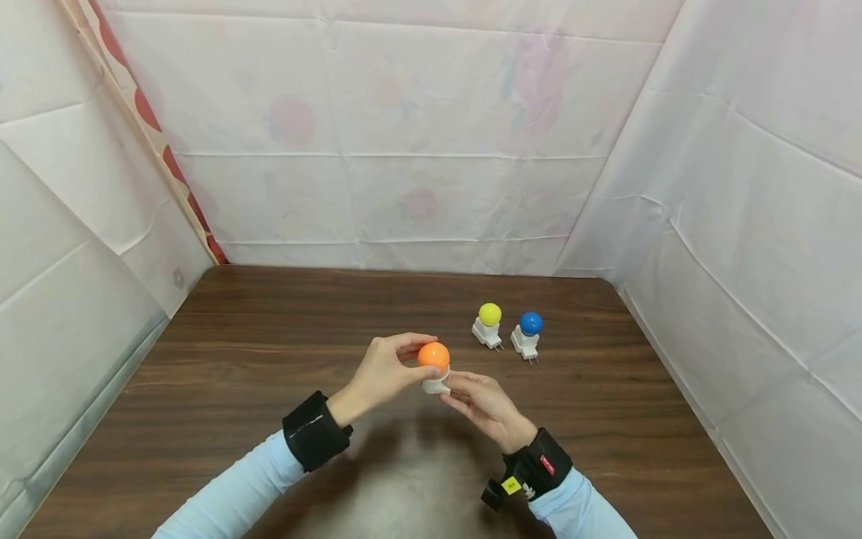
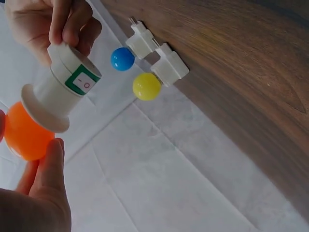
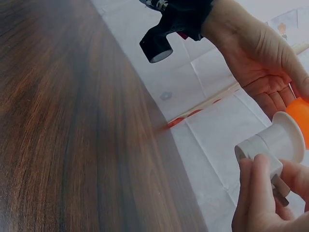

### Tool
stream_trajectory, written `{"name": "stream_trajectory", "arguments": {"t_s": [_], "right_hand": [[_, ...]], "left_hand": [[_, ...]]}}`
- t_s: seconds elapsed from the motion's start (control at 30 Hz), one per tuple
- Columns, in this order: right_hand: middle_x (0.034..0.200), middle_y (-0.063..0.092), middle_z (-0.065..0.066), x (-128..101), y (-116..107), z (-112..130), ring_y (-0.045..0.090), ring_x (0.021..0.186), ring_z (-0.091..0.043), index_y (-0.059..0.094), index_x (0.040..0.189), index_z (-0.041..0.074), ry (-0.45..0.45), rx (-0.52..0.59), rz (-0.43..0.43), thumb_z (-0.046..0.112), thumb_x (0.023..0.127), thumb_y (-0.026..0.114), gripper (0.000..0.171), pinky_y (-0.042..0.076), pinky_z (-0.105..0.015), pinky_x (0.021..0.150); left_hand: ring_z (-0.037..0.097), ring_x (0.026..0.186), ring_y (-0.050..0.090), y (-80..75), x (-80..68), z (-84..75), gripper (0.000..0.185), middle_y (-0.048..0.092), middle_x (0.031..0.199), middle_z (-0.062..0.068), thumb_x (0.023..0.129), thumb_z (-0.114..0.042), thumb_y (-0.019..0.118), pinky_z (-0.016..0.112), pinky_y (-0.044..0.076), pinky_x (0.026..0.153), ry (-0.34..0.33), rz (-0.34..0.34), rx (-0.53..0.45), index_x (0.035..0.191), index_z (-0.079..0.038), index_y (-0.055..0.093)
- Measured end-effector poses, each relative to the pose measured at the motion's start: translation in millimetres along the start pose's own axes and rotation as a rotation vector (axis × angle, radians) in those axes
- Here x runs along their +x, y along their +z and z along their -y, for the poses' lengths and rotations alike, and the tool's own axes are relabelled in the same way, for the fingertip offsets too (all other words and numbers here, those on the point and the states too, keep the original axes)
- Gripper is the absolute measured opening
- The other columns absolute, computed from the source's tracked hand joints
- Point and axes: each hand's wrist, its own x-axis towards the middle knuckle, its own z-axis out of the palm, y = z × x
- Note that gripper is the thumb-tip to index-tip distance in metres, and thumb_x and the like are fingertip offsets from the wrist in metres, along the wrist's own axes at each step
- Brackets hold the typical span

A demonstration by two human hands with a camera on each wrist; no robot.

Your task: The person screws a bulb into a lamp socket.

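Note:
I hold a small lamp above the middle of the wooden table [image 1: 269, 359]. My left hand [image 1: 387, 370] grips its orange bulb [image 1: 434, 354] [image 2: 24, 137] with thumb and fingers curled round it. My right hand [image 1: 480, 400] pinches the white plug base [image 1: 436, 385] [image 2: 60, 89] [image 3: 265, 150] from below. The base bears a green label with a red switch [image 2: 82, 81], and its metal prongs [image 3: 279, 186] show between my right fingers [image 3: 256, 193].
Two more lamps lie on the table to the right and farther back: one with a yellow bulb [image 1: 489, 314] [image 2: 146, 86], one with a blue bulb [image 1: 530, 323] [image 2: 122, 59], each on a white plug base. White sheets wall in the table on three sides.

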Motion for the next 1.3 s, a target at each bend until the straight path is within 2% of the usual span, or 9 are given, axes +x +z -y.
{"name": "stream_trajectory", "arguments": {"t_s": [0.37,0.53,0.7,0.83,0.93,1.03,1.13,1.17,1.3], "right_hand": [[0.104,0.064,-0.007,-2,-1,2,0.063,0.091,-0.015,0.045,0.129,-0.009,0.049,-0.052,0.025,0.01,0.086,0.062,0.05,0.052,-0.025,0.085],[0.105,0.063,-0.007,-2,-1,0,0.063,0.091,-0.015,0.046,0.129,-0.008,0.059,-0.07,0.024,0.012,0.086,0.063,0.05,0.052,-0.025,0.085],[0.107,0.063,-0.008,-1,-1,-1,0.063,0.092,-0.015,0.044,0.13,-0.007,0.051,-0.042,0.02,0.012,0.088,0.061,0.049,0.052,-0.025,0.085],[0.108,0.063,-0.008,0,1,-2,0.063,0.094,-0.015,0.042,0.131,-0.008,0.029,-0.012,0.003,0.012,0.088,0.061,0.051,0.051,-0.025,0.086],[0.107,0.062,-0.007,-1,3,-2,0.062,0.094,-0.015,0.042,0.131,-0.007,0.014,0.007,-0.016,0.013,0.088,0.062,0.052,0.051,-0.025,0.086],[0.105,0.062,-0.006,-2,4,-3,0.061,0.093,-0.014,0.041,0.132,-0.007,0.003,0.02,-0.024,0.013,0.088,0.061,0.052,0.05,-0.025,0.087],[0.104,0.063,-0.005,-3,4,-4,0.061,0.094,-0.012,0.04,0.132,-0.007,-0.01,0.019,-0.015,0.012,0.089,0.06,0.052,0.05,-0.024,0.088],[0.104,0.063,-0.005,-3,4,-4,0.061,0.094,-0.012,0.039,0.132,-0.008,-0.013,0.016,-0.012,0.011,0.089,0.06,0.051,0.05,-0.024,0.088],[0.105,0.063,-0.006,-3,3,-5,0.061,0.094,-0.013,0.041,0.131,-0.009,-0.011,0.006,-0.008,0.01,0.088,0.06,0.05,0.05,-0.024,0.087]], "left_hand": [[0.015,0.1,0.063,-15.9,4.3,7.2,0.044,0.065,0.111,0.007,0.077,-0.02,0.074,0.024,0.052,0.084,0.034,0.242,-0.106,0.116,-0.007,0.062],[0.013,0.098,0.063,-20.1,7.3,8.4,0.043,0.065,0.111,0.007,0.077,-0.022,0.074,0.026,0.051,0.088,0.06,0.298,-0.104,0.116,-0.009,0.062],[0.014,0.1,0.063,-16.8,7.1,9.5,0.044,0.064,0.114,0.01,0.077,-0.018,0.073,0.028,0.051,0.087,0.088,0.255,-0.108,0.118,-0.006,0.061],[0.017,0.101,0.063,-8.5,3.0,7.8,0.045,0.064,0.115,0.009,0.076,-0.016,0.075,0.026,0.052,0.084,0.062,0.139,-0.089,0.118,-0.007,0.061],[0.018,0.1,0.064,-1.7,-0.4,4.2,0.047,0.065,0.112,0.008,0.072,-0.019,0.078,0.027,0.052,0.084,0.042,0.039,-0.026,0.116,-0.008,0.062],[0.018,0.099,0.064,3.0,-3.0,0.1,0.05,0.066,0.109,0.007,0.069,-0.021,0.08,0.028,0.052,0.085,0.039,-0.025,0.033,0.114,-0.007,0.063],[0.018,0.098,0.064,4.9,-4.8,-1.4,0.05,0.066,0.108,0.007,0.068,-0.022,0.08,0.027,0.052,0.084,0.047,-0.047,0.049,0.113,-0.005,0.064],[0.019,0.098,0.064,4.1,-5.7,-6.5,0.049,0.066,0.108,0.008,0.069,-0.019,0.08,0.028,0.052,0.084,0.042,-0.046,0.05,0.113,-0.003,0.063],[0.02,0.097,0.065,2.5,-6.3,-6.8,0.046,0.066,0.109,0.01,0.071,-0.017,0.078,0.028,0.053,0.083,0.03,-0.021,0.033,0.113,-0.003,0.063]]}}
